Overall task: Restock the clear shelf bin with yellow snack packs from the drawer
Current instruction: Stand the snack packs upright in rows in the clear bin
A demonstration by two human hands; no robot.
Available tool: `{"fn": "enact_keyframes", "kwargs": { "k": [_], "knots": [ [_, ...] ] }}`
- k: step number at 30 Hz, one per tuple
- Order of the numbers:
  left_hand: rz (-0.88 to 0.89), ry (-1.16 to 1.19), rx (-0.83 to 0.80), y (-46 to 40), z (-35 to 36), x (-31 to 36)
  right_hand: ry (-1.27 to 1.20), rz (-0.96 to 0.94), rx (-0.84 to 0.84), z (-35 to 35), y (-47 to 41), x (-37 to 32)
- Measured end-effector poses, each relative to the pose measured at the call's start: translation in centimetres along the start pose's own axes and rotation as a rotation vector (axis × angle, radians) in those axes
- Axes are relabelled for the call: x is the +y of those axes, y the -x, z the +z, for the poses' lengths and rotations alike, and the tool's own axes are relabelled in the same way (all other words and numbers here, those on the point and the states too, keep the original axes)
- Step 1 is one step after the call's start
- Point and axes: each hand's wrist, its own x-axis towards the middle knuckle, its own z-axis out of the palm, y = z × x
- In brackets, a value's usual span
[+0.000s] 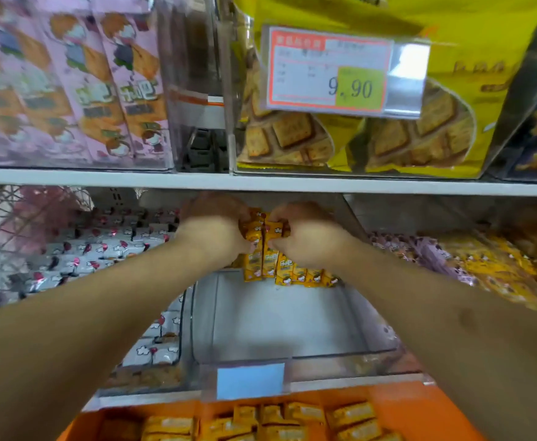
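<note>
Both my hands reach deep into the clear shelf bin (292,353) under the white shelf board. My left hand (213,227) and my right hand (305,233) together grip a bundle of upright yellow snack packs (262,237) at the back of the bin. A short row of yellow packs (305,276) stands on the bin floor just below the hands. The front half of the bin floor is bare. Below, at the bottom edge, the orange drawer (401,399) holds several more yellow packs (353,415).
A bin of white snack packs (101,249) lies to the left, purple and yellow packs (471,265) to the right. The shelf above (261,183) carries pink boxes (69,84), yellow cracker bags (388,138) and a 9.90 price tag (340,71). A blue label (249,380) fronts the bin.
</note>
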Motion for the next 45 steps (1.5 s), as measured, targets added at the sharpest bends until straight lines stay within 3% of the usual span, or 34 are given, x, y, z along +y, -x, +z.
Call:
{"fn": "enact_keyframes", "kwargs": {
  "k": [5,18,32,41,45],
  "knots": [
    [-0.039,-0.106,-0.013,-1.8,0.7,1.2,0.136,-0.1,0.039,0.7,-0.9,0.2],
    [-0.012,-0.257,-0.061,-2.7,1.9,1.3,0.125,-0.172,0.122,1.3,-0.5,1.1],
    [-0.024,-0.248,-0.076,-2.0,1.5,0.9,0.118,-0.144,0.116,0.5,0.6,0.8],
    [0.024,-0.295,0.008,1.0,-0.3,0.7,0.182,-0.126,0.085,-2.1,3.6,0.0],
    [0.03,-0.108,-0.014,4.3,-2.1,1.6,0.118,-0.123,0.107,-3.7,6.8,-0.6]
  ]
}}
